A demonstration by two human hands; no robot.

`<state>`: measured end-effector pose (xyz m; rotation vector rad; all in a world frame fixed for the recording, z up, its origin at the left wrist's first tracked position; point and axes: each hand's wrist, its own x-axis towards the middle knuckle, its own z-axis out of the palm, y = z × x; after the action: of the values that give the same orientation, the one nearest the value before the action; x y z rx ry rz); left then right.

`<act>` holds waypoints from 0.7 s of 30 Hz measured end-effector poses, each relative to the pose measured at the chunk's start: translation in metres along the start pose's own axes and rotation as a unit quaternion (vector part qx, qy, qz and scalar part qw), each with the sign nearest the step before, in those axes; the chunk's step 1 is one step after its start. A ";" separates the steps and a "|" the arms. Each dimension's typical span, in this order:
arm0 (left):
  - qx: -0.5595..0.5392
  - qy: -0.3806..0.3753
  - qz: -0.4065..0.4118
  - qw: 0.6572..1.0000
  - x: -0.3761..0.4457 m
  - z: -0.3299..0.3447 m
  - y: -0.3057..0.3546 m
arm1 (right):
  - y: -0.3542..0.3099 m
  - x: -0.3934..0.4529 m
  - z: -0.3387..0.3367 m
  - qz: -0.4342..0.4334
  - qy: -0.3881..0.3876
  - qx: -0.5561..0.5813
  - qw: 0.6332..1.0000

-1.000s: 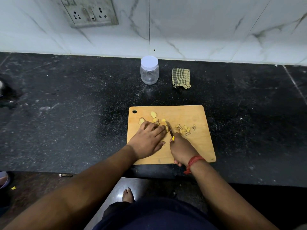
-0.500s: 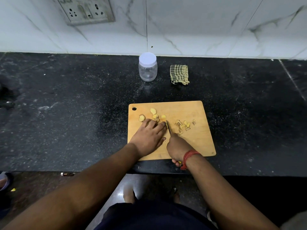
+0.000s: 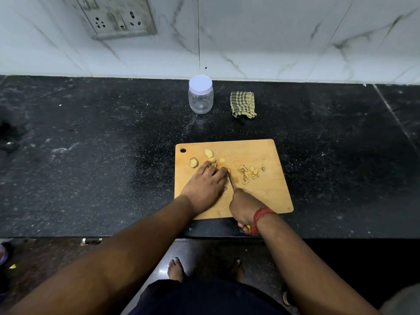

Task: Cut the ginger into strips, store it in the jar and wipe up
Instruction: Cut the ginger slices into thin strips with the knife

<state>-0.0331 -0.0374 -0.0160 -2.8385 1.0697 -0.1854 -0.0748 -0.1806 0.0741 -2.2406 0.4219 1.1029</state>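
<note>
A wooden cutting board [image 3: 268,196] lies on the black counter. On it are ginger chunks [image 3: 209,153] at the upper left and a small pile of cut ginger bits [image 3: 248,171] to the right. My left hand [image 3: 208,185] lies over a ginger piece, fingertips pressing it down; the piece is mostly hidden. My right hand [image 3: 244,206] grips a knife [image 3: 230,180] with a yellow handle end, its blade right beside my left fingertips. A clear jar [image 3: 201,97] with a white lid stands closed at the back.
A folded checked cloth [image 3: 242,104] lies right of the jar near the marble wall. A socket panel [image 3: 118,17] is on the wall. The counter's front edge runs just below the board. My bare feet [image 3: 176,268] show on the floor.
The view shifted slightly. My right hand has drawn back toward the counter's edge, and the knife blade stays beside my left fingertips on the ginger.
</note>
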 end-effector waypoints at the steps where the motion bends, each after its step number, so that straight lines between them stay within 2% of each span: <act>1: -0.003 0.003 -0.002 1.000 0.000 0.000 0.000 | 0.001 0.000 0.001 0.000 -0.001 0.000 1.000; 9: -0.024 0.020 -0.022 0.999 -0.003 0.007 0.002 | 0.018 -0.019 0.003 -0.003 -0.012 -0.006 1.000; 17: -0.055 0.022 -0.050 0.997 -0.007 0.012 0.004 | 0.025 -0.009 -0.001 -0.045 0.076 0.047 0.995; 21: -0.072 0.016 -0.059 0.996 -0.011 0.014 0.004 | 0.020 -0.003 -0.005 -0.050 0.073 0.060 0.994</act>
<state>-0.0419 -0.0323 -0.0311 -3.0406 0.9575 -0.1689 -0.0840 -0.1994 0.0710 -2.2185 0.4182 0.8436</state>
